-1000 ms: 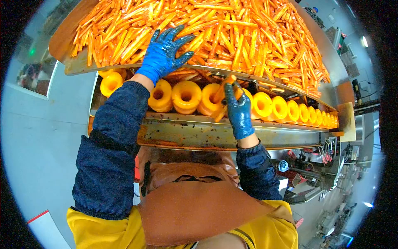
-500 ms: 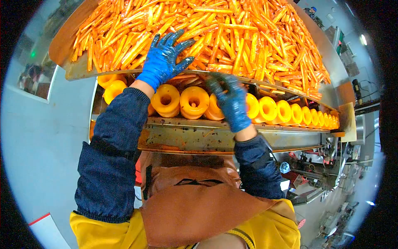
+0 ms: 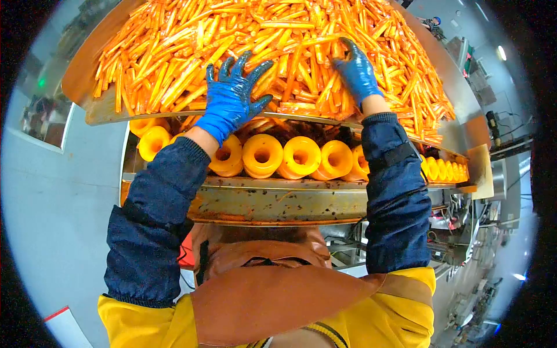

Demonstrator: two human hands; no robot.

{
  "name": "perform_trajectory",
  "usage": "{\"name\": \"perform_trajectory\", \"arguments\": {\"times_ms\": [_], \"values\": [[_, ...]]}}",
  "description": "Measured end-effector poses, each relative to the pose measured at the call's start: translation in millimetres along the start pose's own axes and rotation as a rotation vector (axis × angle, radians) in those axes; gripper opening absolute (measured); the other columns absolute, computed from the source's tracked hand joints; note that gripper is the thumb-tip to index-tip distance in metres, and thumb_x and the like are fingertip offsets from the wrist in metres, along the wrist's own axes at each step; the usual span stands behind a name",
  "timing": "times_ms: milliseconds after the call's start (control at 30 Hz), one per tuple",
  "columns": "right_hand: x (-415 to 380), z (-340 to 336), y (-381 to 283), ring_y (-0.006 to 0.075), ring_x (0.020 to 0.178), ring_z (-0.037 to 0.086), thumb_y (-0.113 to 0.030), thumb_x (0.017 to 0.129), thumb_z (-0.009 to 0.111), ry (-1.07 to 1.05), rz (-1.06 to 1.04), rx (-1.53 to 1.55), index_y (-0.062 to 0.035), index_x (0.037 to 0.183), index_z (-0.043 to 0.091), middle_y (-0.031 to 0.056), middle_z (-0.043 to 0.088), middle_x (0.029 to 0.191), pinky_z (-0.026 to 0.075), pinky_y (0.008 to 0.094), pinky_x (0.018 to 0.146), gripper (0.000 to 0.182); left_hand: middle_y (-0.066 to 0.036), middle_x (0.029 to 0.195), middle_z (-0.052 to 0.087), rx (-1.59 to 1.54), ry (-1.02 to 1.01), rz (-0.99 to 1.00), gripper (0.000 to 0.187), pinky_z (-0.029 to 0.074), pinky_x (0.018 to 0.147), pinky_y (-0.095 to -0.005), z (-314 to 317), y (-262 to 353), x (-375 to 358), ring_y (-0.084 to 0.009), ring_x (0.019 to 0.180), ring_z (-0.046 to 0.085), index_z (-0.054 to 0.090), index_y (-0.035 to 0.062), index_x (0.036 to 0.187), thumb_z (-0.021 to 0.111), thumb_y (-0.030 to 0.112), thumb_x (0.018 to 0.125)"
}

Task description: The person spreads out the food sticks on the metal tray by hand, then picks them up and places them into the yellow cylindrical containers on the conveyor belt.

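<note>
Glossy orange food sticks (image 3: 191, 58) lie in a thick heap on a metal tray (image 3: 100, 116). My left hand (image 3: 229, 95), in a blue glove with dark wet fingertips, rests at the near edge of the heap, its fingers spread and holding nothing. Farther right, my right hand (image 3: 358, 72), gloved the same way, reaches onto the sticks with thumb and fingers apart in a curve. Its fingertips are at the end of one stick lying crosswise. Below the tray edge runs a row of yellow funnel-like cups (image 3: 263, 168), partly hidden by my sleeves.
In front of the cups is a stained metal ledge (image 3: 278, 203), close to my brown apron (image 3: 272, 301). A tan board (image 3: 480, 171) stands at the tray's right end. Machinery (image 3: 458, 238) stands on the floor to the right, and another person (image 3: 432, 26) is far off.
My right hand has moved from above the cups up and right onto the heap. My left hand has stayed by the tray edge, fingers still spread. The view has shifted slightly.
</note>
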State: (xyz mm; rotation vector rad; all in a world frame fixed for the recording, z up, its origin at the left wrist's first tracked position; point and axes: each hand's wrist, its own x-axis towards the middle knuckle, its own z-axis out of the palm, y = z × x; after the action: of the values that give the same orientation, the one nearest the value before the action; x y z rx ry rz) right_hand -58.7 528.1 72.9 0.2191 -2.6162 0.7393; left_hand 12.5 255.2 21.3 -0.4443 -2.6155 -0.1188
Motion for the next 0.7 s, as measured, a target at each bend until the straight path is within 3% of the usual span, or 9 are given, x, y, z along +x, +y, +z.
{"name": "perform_trajectory", "arguments": {"times_ms": [67,100,200,233,333,367,500,667,700], "values": [[4.2,-7.0,11.7,0.035,0.107,0.058,-0.02,0.075,0.066,0.003,0.13,0.084,-0.0108,0.123,0.057,0.0212,0.061,0.115,0.046,0.0392,0.093,0.049,-0.007,0.148,0.028,-0.003,0.0,0.023,0.074,0.021,0.102,-0.065,0.9,-0.8,1.5,-0.0358,0.13,0.032,0.034,0.0394,0.141,0.062,0.057,0.075],[8.0,-2.2,28.8,0.0365,0.104,0.06,-0.018,0.075,0.065,0.102,0.073,0.169,-0.0127,0.122,0.057,0.0217,0.062,0.112,0.046,0.04,0.092,0.049,-0.008,0.146,0.031,0.002,0.001,0.049,0.07,0.023,0.103,-0.0618,-3.1,-2.4,2.5,-0.0354,0.129,0.035,0.037,0.0362,0.14,0.062,0.054,0.077],[5.0,-12.7,39.8,0.0212,0.084,0.062,-0.014,0.076,0.064,0.302,0.129,0.362,-0.0126,0.121,0.059,0.0116,0.066,0.096,0.05,0.0319,0.077,0.046,-0.01,0.142,0.037,-0.131,0.081,0.2,0.064,0.024,0.105,-0.0569,-7.2,-21.2,0.9,-0.0355,0.126,0.038,0.043,0.0307,0.138,0.061,0.05,0.08],[-3.6,-27.0,21.5,0.0121,0.076,0.056,-0.009,0.076,0.064,0.336,0.203,0.405,-0.0139,0.12,0.059,0.0048,0.062,0.09,0.048,0.026,0.07,0.045,-0.008,0.143,0.037,-0.183,0.082,0.231,0.062,0.024,0.106,-0.0557,-8.0,-29.7,-0.7,-0.0337,0.127,0.038,0.042,0.0322,0.137,0.06,0.052,0.08],[-13.7,-34.4,27.8,0.0112,0.079,0.054,0.0,0.078,0.061,0.474,0.082,0.651,-0.0078,0.121,0.057,0.0024,0.06,0.095,0.046,0.0241,0.074,0.044,-0.008,0.142,0.039,-0.063,0.098,0.252,0.062,0.023,0.107,-0.055,-11.1,-49.8,-8.4,-0.0306,0.128,0.038,0.043,0.0313,0.137,0.059,0.052,0.081],[-21.6,-39.8,20.1,0.0113,0.084,0.055,0.001,0.079,0.06,0.489,0.051,0.656,-0.0044,0.119,0.057,0.003,0.061,0.098,0.046,0.0242,0.08,0.04,-0.008,0.14,0.041,-0.053,0.064,0.212,0.06,0.022,0.108,-0.0543,-9.8,-52.7,-10.0,-0.0295,0.128,0.039,0.045,0.0307,0.136,0.059,0.052,0.081],[-69.1,-57.1,-18.6,0.0117,0.09,0.057,-0.001,0.082,0.06,0.492,-0.029,0.649,-0.0033,0.118,0.059,0.0044,0.062,0.107,0.045,0.0252,0.085,0.036,-0.008,0.137,0.044,-0.066,0.085,0.21,0.056,0.022,0.108,-0.0531,-5.4,-55.2,-12.9,-0.0288,0.127,0.04,0.048,0.0295,0.133,0.06,0.048,0.082],[-144.3,-71.4,-53.4,0.0108,0.089,0.056,0.0,0.083,0.058,0.07,0.081,0.727,-0.0054,0.122,0.058,0.003,0.063,0.1,0.046,0.0265,0.085,0.04,-0.008,0.134,0.047,-0.09,0.098,0.219,0.054,0.023,0.108,-0.0524,-3.6,-56.1,-13.1,-0.0273,0.126,0.041,0.049,0.0279,0.132,0.061,0.046,0.082],[-153.3,-68.7,-53.5,0.0099,0.09,0.057,0.003,0.08,0.056,-0.073,0.081,0.586,-0.0078,0.124,0.058,0.0033,0.063,0.1,0.047,0.0261,0.085,0.045,-0.009,0.136,0.046,-0.077,0.079,0.215,0.055,0.022,0.109,-0.0518,-4.2,-56.0,-13.0,-0.0283,0.127,0.041,0.048,0.0281,0.133,0.061,0.045,0.082]]}}
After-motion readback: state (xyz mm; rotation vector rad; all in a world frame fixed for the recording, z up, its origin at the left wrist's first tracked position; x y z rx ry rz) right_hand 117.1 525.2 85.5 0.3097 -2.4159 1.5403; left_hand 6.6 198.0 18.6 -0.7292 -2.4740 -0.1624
